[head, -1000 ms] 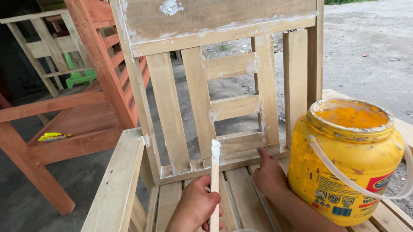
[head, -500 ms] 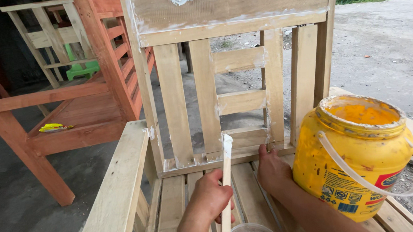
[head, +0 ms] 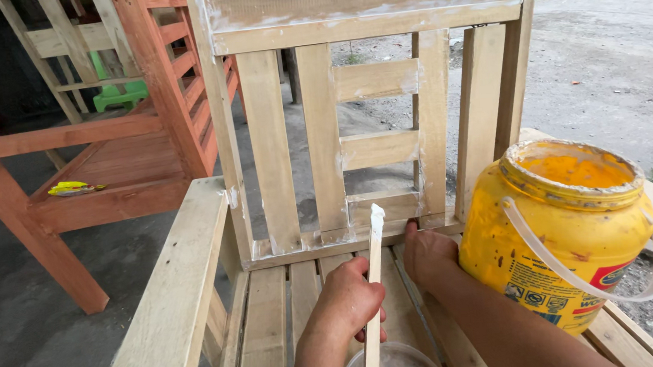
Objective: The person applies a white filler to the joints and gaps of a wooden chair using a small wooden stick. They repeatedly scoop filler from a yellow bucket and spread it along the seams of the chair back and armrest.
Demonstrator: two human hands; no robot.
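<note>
Unpainted wooden chair (head: 322,129) on concrete; I log: left hand (head: 349,298) fisted around a thin wooden stick (head: 373,281), white-tipped, upright over the seat slats. Right hand (head: 427,252) pressed against the backrest's base. Yellow tub (head: 567,227) just beside.

1. I see a big yellow plastic jar (head: 575,230) just to the right of my right hand (head: 427,253), open on top, with a white handle.
2. Its label (head: 557,297) is low on the front, yellow with a red patch.
</note>
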